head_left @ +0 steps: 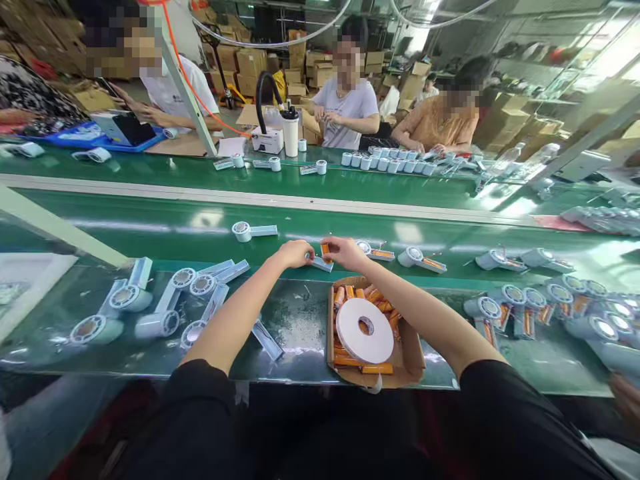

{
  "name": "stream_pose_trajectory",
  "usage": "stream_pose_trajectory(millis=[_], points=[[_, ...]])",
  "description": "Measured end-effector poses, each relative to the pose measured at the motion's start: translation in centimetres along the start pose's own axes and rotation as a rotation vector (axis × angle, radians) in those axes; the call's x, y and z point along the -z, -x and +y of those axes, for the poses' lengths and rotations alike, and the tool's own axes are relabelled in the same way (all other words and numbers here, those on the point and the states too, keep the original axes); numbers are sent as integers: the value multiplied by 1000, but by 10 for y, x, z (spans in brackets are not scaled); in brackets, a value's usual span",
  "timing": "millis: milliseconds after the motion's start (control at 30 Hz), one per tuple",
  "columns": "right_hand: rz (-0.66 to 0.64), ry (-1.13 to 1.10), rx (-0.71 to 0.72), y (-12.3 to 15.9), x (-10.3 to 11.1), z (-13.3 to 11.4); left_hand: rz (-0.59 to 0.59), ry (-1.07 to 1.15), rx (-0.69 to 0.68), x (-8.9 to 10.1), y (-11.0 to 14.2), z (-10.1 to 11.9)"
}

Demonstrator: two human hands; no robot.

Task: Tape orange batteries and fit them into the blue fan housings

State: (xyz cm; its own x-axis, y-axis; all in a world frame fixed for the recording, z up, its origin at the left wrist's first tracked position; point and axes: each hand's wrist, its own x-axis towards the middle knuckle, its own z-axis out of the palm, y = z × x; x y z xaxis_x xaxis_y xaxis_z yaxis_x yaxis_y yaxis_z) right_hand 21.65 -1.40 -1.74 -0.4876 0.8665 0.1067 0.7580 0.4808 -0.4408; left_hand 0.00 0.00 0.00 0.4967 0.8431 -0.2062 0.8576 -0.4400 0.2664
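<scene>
My left hand (297, 254) is closed around a pale blue fan housing, and its open handle (321, 265) sticks out to the right of the fingers. The round head of this housing is hidden behind the hand. Close beside it, my right hand (346, 253) pinches an orange battery (325, 249) just above the handle. Below both hands stands a cardboard box (414, 367) of orange wrapped batteries (377, 369). A roll of white tape (357, 333) lies on top of those batteries.
Several fan housings (131, 297) lie left of my left arm. On the right are fan housings with orange batteries (529, 321) in their handles. A lone housing (242, 231) rests on the green belt (165, 233). Co-workers (345, 100) sit across the line, near a white tumbler (291, 133).
</scene>
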Motion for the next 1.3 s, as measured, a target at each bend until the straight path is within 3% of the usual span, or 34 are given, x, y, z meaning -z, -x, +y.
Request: stream_pose_trajectory(millis=[367,800,967,1033,1100,1133,1200,1267,1300], points=[[-177,165,94,10,2,-4,147,125,113,-16,-11,11],[-328,310,26,8,11,-27,218,208,177,-19,-16,33],[-308,243,-7,8,34,-42,244,166,163,-10,-10,47],[-221,201,3,29,51,-45,299,142,144,-8,1,60],[-63,82,-11,69,67,-45,362,126,91,-11,22,78],[24,-10,-29,95,72,-43,367,124,-3,-16,37,88],[159,-228,-75,154,76,-40,296,120,-322,-27,71,108],[193,-390,-128,210,71,-38,171,77,-629,-38,107,124],[203,-454,-164,234,67,-39,128,42,-697,-43,122,129]])
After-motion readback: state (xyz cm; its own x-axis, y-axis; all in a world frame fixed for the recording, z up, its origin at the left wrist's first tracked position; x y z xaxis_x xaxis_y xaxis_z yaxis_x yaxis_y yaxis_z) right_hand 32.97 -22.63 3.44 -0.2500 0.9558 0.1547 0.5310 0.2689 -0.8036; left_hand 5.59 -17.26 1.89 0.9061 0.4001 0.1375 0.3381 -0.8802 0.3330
